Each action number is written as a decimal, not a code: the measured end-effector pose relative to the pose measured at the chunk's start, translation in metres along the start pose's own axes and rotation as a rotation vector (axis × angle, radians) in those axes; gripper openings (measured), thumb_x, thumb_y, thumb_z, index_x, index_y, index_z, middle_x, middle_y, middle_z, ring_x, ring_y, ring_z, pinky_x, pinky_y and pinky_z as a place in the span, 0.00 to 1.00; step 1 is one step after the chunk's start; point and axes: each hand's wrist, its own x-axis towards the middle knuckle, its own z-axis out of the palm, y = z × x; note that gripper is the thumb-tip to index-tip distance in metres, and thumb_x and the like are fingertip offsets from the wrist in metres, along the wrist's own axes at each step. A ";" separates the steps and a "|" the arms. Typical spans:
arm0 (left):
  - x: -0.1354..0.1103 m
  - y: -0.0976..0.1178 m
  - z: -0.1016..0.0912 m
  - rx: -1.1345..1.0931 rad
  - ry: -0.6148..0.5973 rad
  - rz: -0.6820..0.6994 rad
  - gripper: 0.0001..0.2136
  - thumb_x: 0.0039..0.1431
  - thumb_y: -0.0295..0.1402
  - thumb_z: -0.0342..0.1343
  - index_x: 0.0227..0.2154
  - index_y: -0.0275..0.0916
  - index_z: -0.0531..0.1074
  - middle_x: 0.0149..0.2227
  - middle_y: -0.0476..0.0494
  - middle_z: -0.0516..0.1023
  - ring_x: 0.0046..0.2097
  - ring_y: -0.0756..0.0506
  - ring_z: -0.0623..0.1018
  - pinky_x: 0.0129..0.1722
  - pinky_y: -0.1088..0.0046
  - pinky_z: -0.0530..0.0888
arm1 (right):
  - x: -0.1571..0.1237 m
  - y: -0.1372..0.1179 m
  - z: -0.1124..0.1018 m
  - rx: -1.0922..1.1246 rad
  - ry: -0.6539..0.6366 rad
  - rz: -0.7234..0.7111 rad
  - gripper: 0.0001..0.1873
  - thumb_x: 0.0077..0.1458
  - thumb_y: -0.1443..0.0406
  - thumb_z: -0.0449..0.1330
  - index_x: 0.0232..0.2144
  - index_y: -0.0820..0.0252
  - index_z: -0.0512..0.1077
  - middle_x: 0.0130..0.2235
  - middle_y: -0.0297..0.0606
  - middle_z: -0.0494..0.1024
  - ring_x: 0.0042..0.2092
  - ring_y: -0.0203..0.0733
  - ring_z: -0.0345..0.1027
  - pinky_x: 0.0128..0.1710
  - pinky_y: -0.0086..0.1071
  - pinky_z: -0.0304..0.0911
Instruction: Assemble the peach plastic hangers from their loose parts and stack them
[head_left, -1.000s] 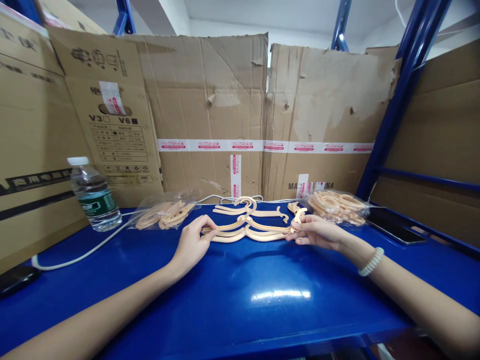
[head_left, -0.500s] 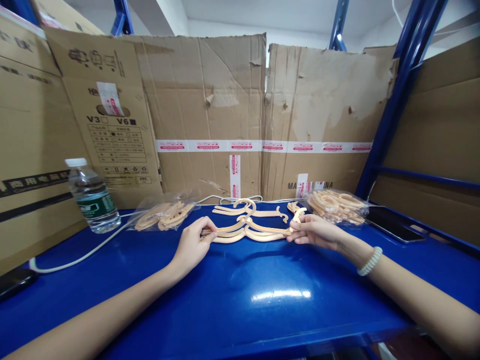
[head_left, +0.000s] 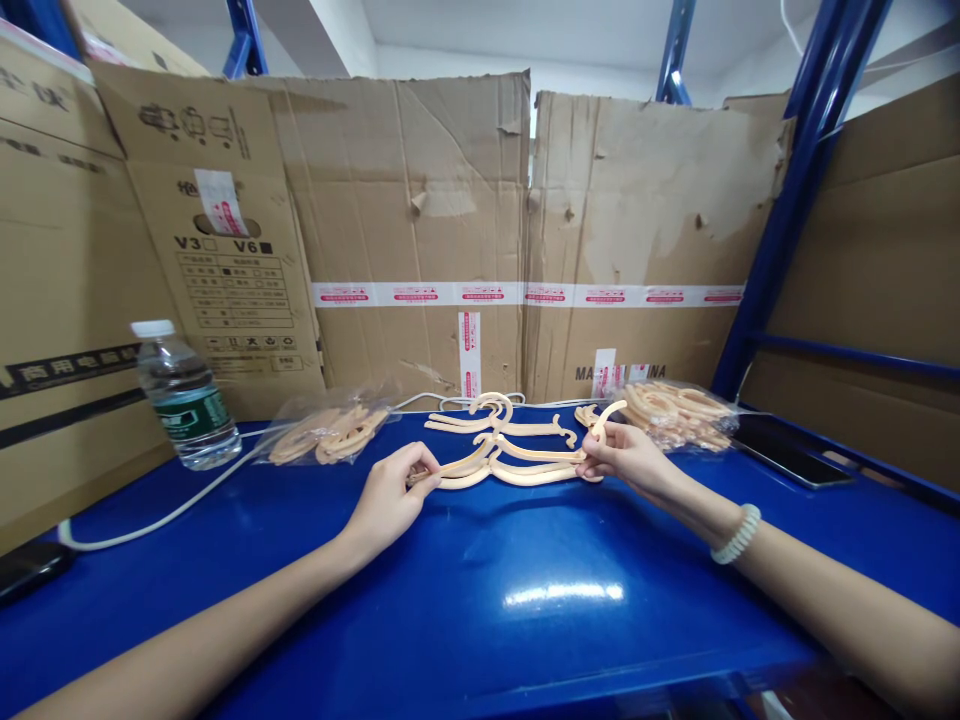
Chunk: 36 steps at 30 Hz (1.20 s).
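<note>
A beige clothes hanger (head_left: 540, 454) stretches between my hands just above the blue table. My left hand (head_left: 390, 495) is closed on its left end, thumb against fingers. At its right end, my right hand (head_left: 626, 460) pinches the hanger along with a curved beige piece (head_left: 614, 412) that sticks up past the fingers. Whether that piece is joined to the hanger is hidden by the fingers. Behind lie more beige hanger parts (head_left: 536, 428), with curved hooks overlapping near the middle.
Clear bags of beige parts lie at the left (head_left: 330, 432) and right (head_left: 675, 412). A water bottle (head_left: 187, 410) stands at the left, beside a white cable (head_left: 169, 515). A phone (head_left: 791, 455) rests at the right. Cardboard sheets (head_left: 420, 220) wall the back.
The curved piece in my right hand has swung outward to the right and shows more of its length. My left hand has shifted slightly; both hands keep their hold.
</note>
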 end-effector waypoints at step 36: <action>0.001 0.000 -0.003 0.096 0.029 0.030 0.05 0.53 0.25 0.54 0.25 0.40 0.69 0.28 0.49 0.74 0.33 0.45 0.73 0.34 0.70 0.66 | 0.001 0.000 -0.004 0.151 -0.177 0.263 0.13 0.47 0.67 0.69 0.25 0.62 0.66 0.26 0.38 0.77 0.29 0.34 0.74 0.31 0.24 0.71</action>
